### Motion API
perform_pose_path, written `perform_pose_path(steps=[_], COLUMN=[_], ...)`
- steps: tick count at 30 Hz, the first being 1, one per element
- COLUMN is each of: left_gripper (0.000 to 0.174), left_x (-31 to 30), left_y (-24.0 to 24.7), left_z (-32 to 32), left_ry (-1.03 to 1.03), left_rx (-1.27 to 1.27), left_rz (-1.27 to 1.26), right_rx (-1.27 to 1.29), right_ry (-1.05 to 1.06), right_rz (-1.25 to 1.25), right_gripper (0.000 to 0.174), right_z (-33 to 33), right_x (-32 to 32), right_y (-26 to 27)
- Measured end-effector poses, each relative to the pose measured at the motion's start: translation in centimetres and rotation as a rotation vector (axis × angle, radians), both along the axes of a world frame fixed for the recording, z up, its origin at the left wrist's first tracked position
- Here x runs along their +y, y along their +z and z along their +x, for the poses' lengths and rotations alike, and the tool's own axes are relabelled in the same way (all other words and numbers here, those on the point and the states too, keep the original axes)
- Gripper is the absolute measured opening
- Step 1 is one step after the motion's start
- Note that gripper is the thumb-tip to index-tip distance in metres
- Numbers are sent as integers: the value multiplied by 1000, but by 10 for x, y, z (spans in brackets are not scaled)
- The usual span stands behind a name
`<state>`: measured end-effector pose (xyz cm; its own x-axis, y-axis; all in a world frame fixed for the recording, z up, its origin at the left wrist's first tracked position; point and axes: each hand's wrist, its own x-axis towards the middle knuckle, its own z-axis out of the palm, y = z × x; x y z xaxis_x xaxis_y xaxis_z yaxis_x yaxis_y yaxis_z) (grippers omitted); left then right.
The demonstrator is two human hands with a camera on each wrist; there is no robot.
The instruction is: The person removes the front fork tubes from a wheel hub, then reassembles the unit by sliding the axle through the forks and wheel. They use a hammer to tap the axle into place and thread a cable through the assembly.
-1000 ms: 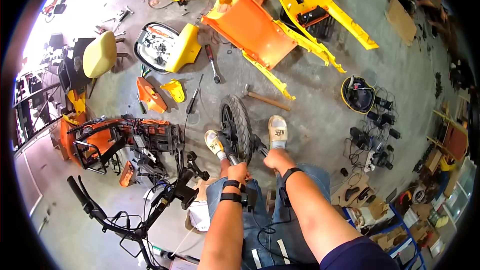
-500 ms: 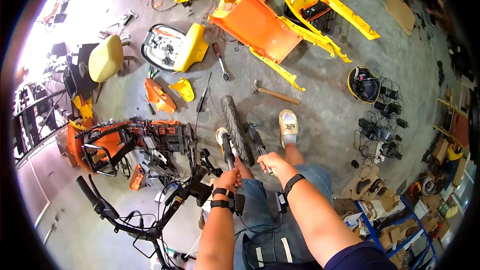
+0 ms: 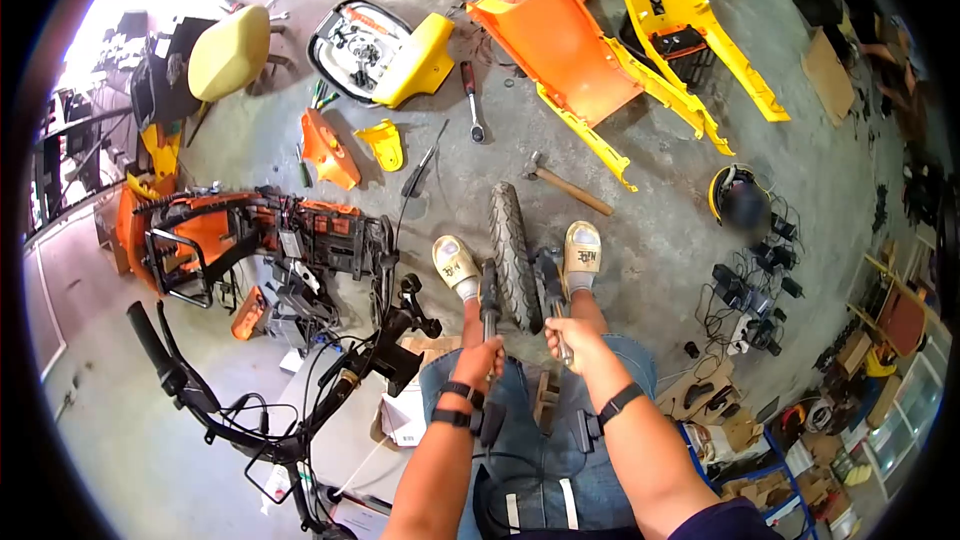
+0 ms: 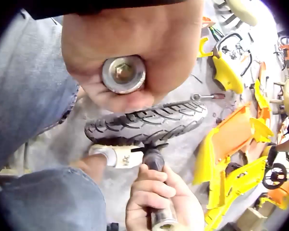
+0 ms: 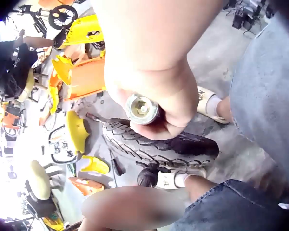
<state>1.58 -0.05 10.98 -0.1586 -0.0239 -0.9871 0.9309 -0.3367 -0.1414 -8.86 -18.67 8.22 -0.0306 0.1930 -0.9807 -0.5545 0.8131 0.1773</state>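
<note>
A small wheel with a black treaded tyre [image 3: 514, 258] stands on the floor between the person's feet, tread facing up at the head camera. On either side of it rises a fork leg, dark at the lower part and bare metal at the upper end. The left hand [image 3: 480, 361] grips the left fork leg [image 3: 489, 302]. Fingers of the right hand [image 3: 577, 342] wrap the right fork leg [image 3: 552, 290]. In the left wrist view, a round metal end with a hex recess [image 4: 123, 73] pokes out of the left fist. The right leg's matching end [image 5: 142, 109] shows in the right wrist view.
A handlebar [image 3: 230, 430] and stripped scooter frame [image 3: 330, 240] stand at left. Ahead lie a hammer [image 3: 570, 188], a ratchet [image 3: 472, 105], yellow panels [image 3: 700, 30] and an orange panel [image 3: 560, 50]. At right are a helmet [image 3: 722, 195] and cabled black boxes [image 3: 740, 285].
The wheel has turned, from showing its spoked side to showing its tread, and the fork legs have swung with it. Both hands keep their hold. The head view has shifted.
</note>
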Motion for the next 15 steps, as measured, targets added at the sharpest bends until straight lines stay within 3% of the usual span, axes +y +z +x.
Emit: perform_pose_path(steps=[1, 2, 5, 9, 11, 15], left_gripper=[17, 17, 24, 24, 24, 25], left_x=[-3, -5, 2, 1, 0, 0], left_y=[-10, -17, -23, -25, -26, -28], left_z=[0, -2, -18, -16, -16, -27], left_ry=[-140, -129, 127, 142, 66, 27], left_rx=[58, 60, 13, 13, -13, 1], left_rz=[-3, -8, 31, 27, 50, 28], right_rx=[8, 14, 40, 71, 57, 44], right_ry=[84, 167, 73, 108, 331, 513], right_rz=[-15, -35, -31, -44, -108, -115], right_gripper=[15, 15, 14, 15, 18, 21], right_z=[2, 4, 12, 25, 28, 20], right_x=[-1, -5, -14, -15, -14, -10], right_y=[-1, -3, 4, 6, 3, 3])
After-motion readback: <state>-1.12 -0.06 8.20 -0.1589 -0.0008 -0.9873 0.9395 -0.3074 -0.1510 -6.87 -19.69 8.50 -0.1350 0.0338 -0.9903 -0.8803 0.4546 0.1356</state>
